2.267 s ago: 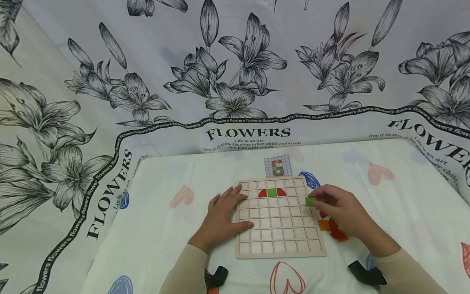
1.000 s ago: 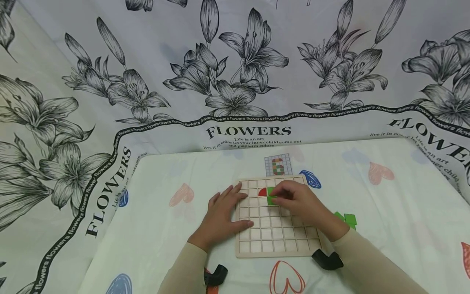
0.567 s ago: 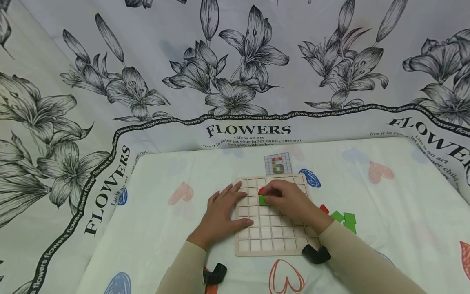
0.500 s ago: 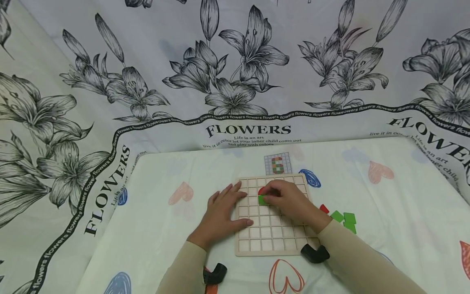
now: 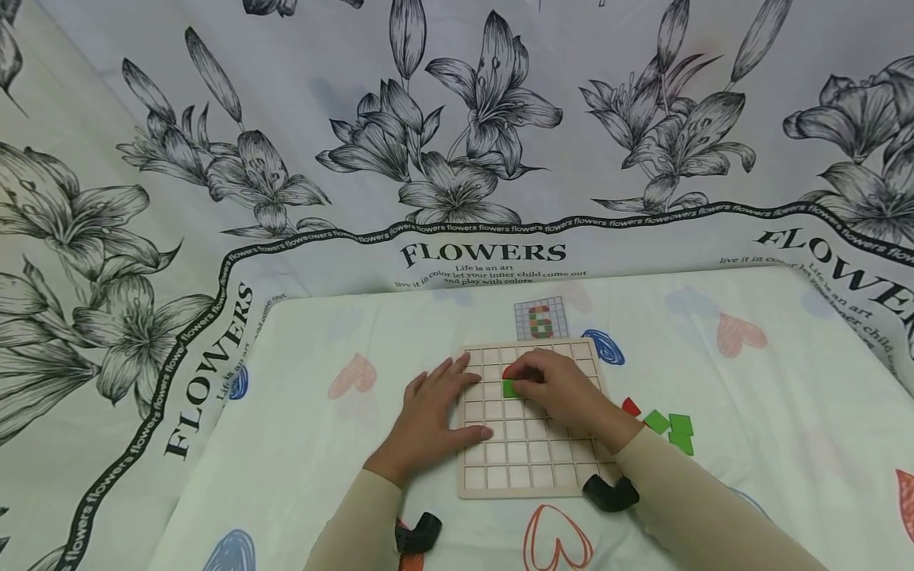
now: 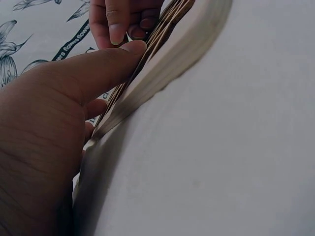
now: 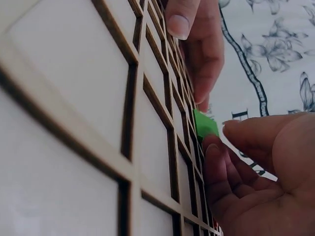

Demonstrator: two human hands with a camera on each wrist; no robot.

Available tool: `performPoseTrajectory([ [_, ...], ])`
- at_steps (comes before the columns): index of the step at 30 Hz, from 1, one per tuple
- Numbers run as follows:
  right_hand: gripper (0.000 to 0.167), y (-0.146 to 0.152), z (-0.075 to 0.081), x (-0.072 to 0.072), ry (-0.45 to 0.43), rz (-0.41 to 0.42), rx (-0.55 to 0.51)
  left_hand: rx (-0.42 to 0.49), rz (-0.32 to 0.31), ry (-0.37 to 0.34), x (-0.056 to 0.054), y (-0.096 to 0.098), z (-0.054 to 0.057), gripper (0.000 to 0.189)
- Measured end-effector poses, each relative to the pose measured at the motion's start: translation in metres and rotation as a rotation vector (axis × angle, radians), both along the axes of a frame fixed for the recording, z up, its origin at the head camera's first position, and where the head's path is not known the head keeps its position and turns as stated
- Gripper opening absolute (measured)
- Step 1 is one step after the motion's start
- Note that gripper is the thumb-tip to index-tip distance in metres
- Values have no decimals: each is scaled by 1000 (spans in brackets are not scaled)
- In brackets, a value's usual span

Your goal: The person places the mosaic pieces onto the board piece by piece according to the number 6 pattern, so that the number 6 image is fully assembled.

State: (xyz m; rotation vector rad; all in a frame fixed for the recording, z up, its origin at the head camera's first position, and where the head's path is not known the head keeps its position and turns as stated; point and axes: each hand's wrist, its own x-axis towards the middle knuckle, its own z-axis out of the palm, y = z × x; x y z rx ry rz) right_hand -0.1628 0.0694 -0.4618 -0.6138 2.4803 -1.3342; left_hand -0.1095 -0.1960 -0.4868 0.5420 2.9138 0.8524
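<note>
A wooden grid board (image 5: 529, 476) lies on the cloth in the head view. My left hand (image 5: 428, 420) rests along its left edge, fingers spread and thumb on the grid. Over the board's upper part, my right hand (image 5: 560, 388) pinches a green square tile (image 5: 508, 388) at its fingertips. That tile sits at a grid cell just below a red rounded piece (image 5: 507, 371), which the fingers partly cover. In the right wrist view the green tile (image 7: 205, 124) stands tilted at the grid, against the fingertips. The cells under my right hand are hidden.
Right of the board lie several green square tiles (image 5: 680, 424) and a red piece (image 5: 630, 406), partly behind my right forearm. A small printed pattern card (image 5: 521, 321) lies beyond the board's far edge. Flower-printed fabric (image 5: 457, 159) rises behind the table.
My right hand has carried the green tile from beside the board's right edge leftward to below the red piece, and barely moves over the last half second. My left hand keeps its place.
</note>
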Motion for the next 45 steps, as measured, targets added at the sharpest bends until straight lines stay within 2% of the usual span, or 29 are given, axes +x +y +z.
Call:
performPoseTrajectory([
  [15,12,0,2,1,-10,10,-23,20,-4,1,0,0,1,81],
  [23,30,1,4,3,-96,-7,-113,19,6,-11,1,1,1,81],
  [31,45,7,12,4,-151,-1,-204,25,7,-8,1,2,2,82],
  [39,49,21,20,7,-157,11,-316,17,5,-9,-1,2,1,82],
  [45,54,35,25,11,-152,-5,-312,6,14,-8,-1,2,0,82],
])
